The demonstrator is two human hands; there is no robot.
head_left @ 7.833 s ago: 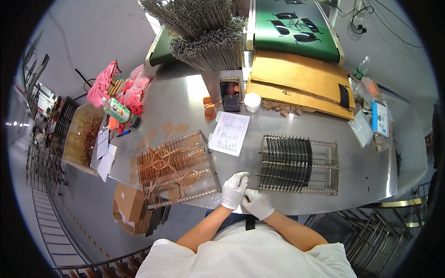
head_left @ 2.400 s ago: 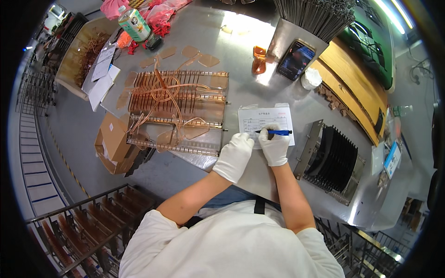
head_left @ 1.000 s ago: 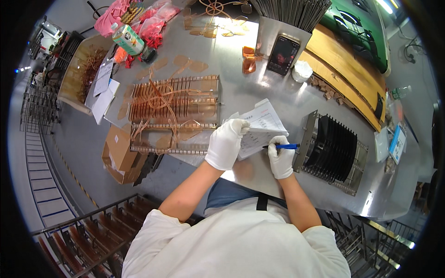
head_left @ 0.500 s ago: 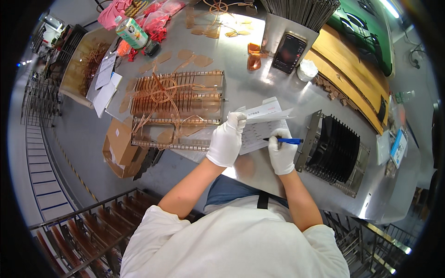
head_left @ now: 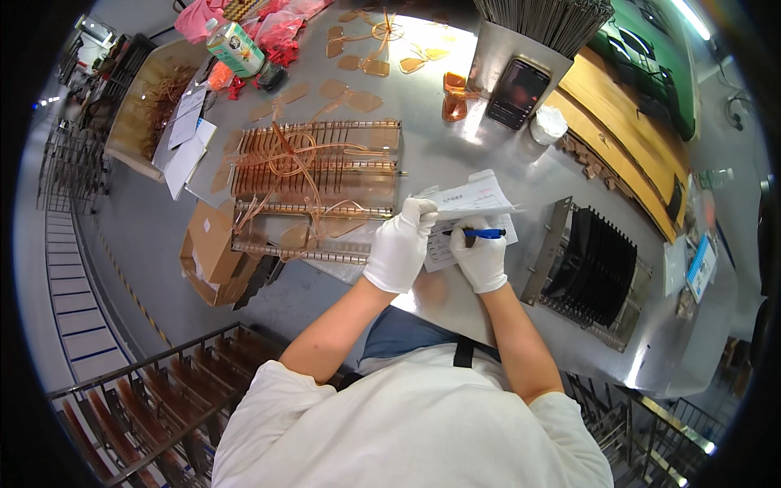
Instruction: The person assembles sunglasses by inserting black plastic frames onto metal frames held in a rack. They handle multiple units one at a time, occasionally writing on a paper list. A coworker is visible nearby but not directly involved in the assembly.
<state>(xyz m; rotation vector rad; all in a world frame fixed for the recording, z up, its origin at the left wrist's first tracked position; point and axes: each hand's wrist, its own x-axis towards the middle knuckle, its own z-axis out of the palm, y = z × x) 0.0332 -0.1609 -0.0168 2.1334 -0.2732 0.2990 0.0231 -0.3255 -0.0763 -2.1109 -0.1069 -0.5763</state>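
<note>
My left hand (head_left: pixel 397 250), in a white glove, pinches the folded-up top sheet (head_left: pixel 476 195) of some printed papers by its left edge. Beneath it a lower form sheet (head_left: pixel 439 254) lies on the metal table. A blue pen (head_left: pixel 488 233) sits in the closed fingers of my right hand (head_left: pixel 482 262), also gloved in white. The pen's tip points left, over the lower sheet; whether it touches the paper I cannot tell. Left of my hands stands a wire rack (head_left: pixel 358 167) holding amber-coloured lenses, with branched amber plastic pieces lying on top.
To the right is a metal rack of black curved lenses (head_left: pixel 594 264). Farther back are a phone (head_left: pixel 518 93) leaning on a metal holder of dark rods, a white round container (head_left: pixel 548 125) and amber lenses (head_left: pixel 454 98). A bottle (head_left: pixel 234 49) stands at the far left; a cardboard box (head_left: pixel 213 252) sits below the table's left edge.
My right hand has moved left with the pen, closer to my left hand and the raised sheet. My left hand keeps its hold. The whole view has shifted slightly.
</note>
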